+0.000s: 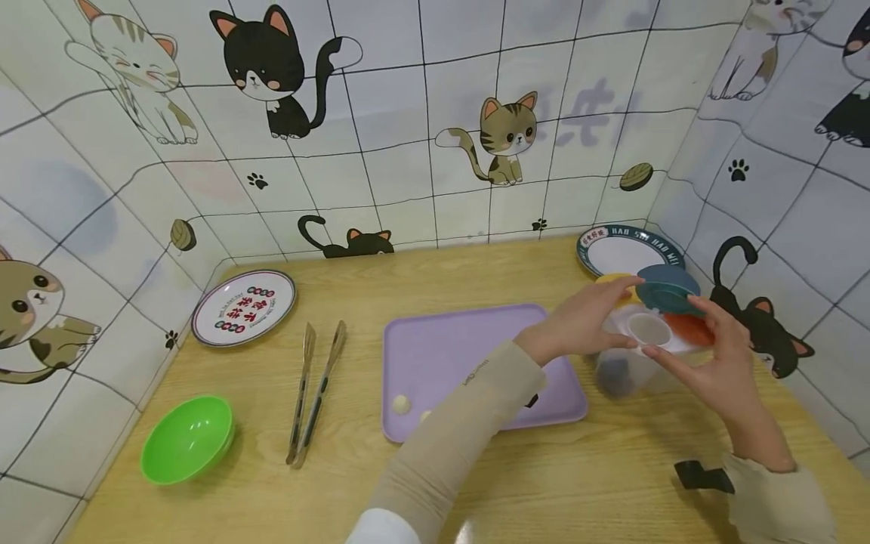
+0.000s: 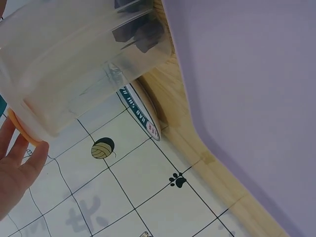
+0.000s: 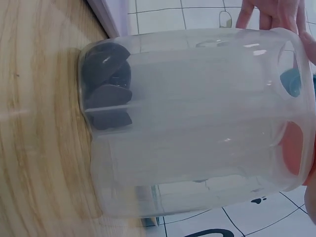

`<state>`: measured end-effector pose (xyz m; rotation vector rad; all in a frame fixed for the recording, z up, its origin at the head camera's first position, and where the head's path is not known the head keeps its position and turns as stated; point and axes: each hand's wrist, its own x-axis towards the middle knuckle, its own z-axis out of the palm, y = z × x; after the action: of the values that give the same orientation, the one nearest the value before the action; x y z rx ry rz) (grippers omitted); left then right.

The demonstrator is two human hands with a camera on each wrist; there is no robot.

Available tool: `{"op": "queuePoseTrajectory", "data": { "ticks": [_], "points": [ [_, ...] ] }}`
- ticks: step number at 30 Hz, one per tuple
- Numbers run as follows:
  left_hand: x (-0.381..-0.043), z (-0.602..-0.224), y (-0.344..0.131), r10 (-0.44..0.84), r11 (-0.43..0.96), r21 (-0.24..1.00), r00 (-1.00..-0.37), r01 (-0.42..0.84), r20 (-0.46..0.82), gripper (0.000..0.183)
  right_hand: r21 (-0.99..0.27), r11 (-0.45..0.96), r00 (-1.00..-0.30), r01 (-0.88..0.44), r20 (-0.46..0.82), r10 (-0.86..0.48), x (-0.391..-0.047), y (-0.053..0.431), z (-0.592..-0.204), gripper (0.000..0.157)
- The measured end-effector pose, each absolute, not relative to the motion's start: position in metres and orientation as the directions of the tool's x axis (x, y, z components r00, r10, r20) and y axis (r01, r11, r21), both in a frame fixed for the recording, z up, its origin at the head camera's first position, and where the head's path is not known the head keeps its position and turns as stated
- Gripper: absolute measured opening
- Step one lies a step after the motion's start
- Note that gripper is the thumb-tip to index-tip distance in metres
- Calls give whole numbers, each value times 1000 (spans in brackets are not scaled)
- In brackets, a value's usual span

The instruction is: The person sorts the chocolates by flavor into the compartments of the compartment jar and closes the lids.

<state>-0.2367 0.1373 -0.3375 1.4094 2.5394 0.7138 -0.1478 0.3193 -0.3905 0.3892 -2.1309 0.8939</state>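
A translucent multi-compartment storage container stands upright at the right of the table. Dark pieces lie in the bottom of one compartment. Yellow, blue and orange-red lids sit on its top, and a teal lid is lifted above a round white opening. My left hand grips the top from the left, its index finger by the teal lid, other fingers at the yellow-orange lid. From the right, my right hand holds the top, thumb at the front rim, index finger by the teal lid.
Left of the container lies a purple tray bearing small pale pieces. Metal tongs, a green bowl and an oval plate are farther left. Another plate stands behind the container, near the wall.
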Motion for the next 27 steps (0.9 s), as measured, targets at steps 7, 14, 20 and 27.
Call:
{"op": "queuePoseTrajectory", "data": {
  "ticks": [7, 14, 20, 27],
  "points": [
    [-235, -342, 131, 820, 443, 483, -559, 755, 123, 53, -300, 707, -534, -641, 835, -129, -155, 319, -394, 80],
    [-232, -342, 131, 841, 435, 431, -528, 791, 120, 46, -266, 733, -519, -626, 844, -136, -154, 321, -395, 57],
    [-229, -343, 132, 807, 457, 506, -580, 731, 111, 46, -273, 715, -495, -643, 861, -117, -156, 320, -396, 43],
    [-221, -342, 137, 794, 501, 391, -589, 772, 147, 47, -297, 718, -546, -629, 826, -137, -153, 321, -391, 47]
  ]
}}
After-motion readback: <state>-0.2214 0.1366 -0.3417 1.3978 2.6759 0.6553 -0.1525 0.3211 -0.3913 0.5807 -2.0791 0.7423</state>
